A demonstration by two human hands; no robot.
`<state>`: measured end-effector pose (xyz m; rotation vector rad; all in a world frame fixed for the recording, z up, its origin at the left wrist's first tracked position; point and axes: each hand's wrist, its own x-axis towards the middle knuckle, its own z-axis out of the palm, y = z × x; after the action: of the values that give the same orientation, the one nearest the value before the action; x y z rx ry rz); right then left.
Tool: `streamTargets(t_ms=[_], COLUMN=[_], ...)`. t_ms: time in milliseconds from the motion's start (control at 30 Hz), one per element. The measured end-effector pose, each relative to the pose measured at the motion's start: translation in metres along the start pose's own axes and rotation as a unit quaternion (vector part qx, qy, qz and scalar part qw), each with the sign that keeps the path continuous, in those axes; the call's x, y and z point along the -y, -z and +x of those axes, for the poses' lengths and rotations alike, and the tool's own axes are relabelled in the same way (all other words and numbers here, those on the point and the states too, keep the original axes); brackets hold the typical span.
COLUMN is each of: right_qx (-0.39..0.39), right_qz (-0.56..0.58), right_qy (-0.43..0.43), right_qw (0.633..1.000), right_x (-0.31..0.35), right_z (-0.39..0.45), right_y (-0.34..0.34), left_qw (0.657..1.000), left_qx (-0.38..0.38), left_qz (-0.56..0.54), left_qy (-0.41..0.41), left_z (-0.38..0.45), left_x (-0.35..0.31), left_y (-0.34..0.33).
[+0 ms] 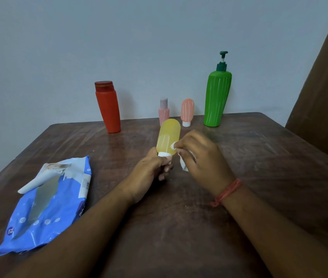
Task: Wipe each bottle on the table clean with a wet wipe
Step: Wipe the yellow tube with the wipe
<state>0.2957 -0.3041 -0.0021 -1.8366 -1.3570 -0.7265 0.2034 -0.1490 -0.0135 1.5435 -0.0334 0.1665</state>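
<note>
My left hand (152,171) grips the white cap end of a yellow squeeze bottle (168,137) and holds it up above the table, cap down. My right hand (201,157) pinches a crumpled white wet wipe (183,164) and presses it against the bottle's lower right side. Along the far edge stand a red bottle (108,107), a small pink bottle (163,111), a salmon squeeze bottle (187,112) on its white cap and a tall green pump bottle (217,97).
A blue wet-wipe pack (49,205) with its flap open lies at the left on the dark wooden table (259,177). A grey wall rises behind the bottles. A brown curtain (323,97) hangs at the right.
</note>
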Motion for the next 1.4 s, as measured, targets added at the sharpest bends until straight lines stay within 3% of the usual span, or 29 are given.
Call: streamTargets(t_ms=[133,233,367,500,700,867,1000,1133,1233,1400], right_qx=[0.011,-0.043,-0.006,-0.090,-0.163,-0.062,-0.038,0.033,0.000,0.035], right_qz=[-0.001,0.001,0.029,0.005,-0.009,-0.089,-0.114,-0.119,-0.146,-0.176], right_qy=[0.016,-0.035,-0.014,-0.088,-0.129,0.034,0.012,0.058,0.015,0.049], right_qw=[1.000,0.998,0.999,0.992,0.978,0.993,0.993,0.991,0.989,0.983], right_x=[-0.001,-0.006,-0.006,-0.013,-0.016,-0.004,-0.014,-0.019,-0.024,-0.018], right_z=[-0.001,0.000,-0.004,0.001,0.007,0.005,0.012,0.007,0.009,0.008], right_y=[0.000,0.004,0.007,0.008,0.015,0.012,0.015,0.019,0.022,0.019], left_qw=[1.000,1.000,0.999,0.995,0.976,0.974,0.964,0.959,0.948,0.929], left_qx=[0.005,0.023,0.029,0.040,0.029,0.011,0.001,-0.003,-0.011,-0.011], left_qz=[-0.021,0.001,0.014,0.096,0.217,0.226,0.265,0.284,0.318,0.369], left_qy=[-0.005,0.001,-0.003,0.000,0.016,0.014,0.008,-0.001,-0.005,-0.005], left_z=[0.000,0.000,-0.001,-0.001,-0.002,-0.001,-0.003,-0.004,-0.005,-0.007], left_x=[0.002,0.003,0.003,0.003,0.006,0.009,0.004,0.001,-0.002,-0.003], left_y=[0.000,0.001,0.000,-0.002,-0.005,-0.006,-0.010,-0.013,-0.016,-0.017])
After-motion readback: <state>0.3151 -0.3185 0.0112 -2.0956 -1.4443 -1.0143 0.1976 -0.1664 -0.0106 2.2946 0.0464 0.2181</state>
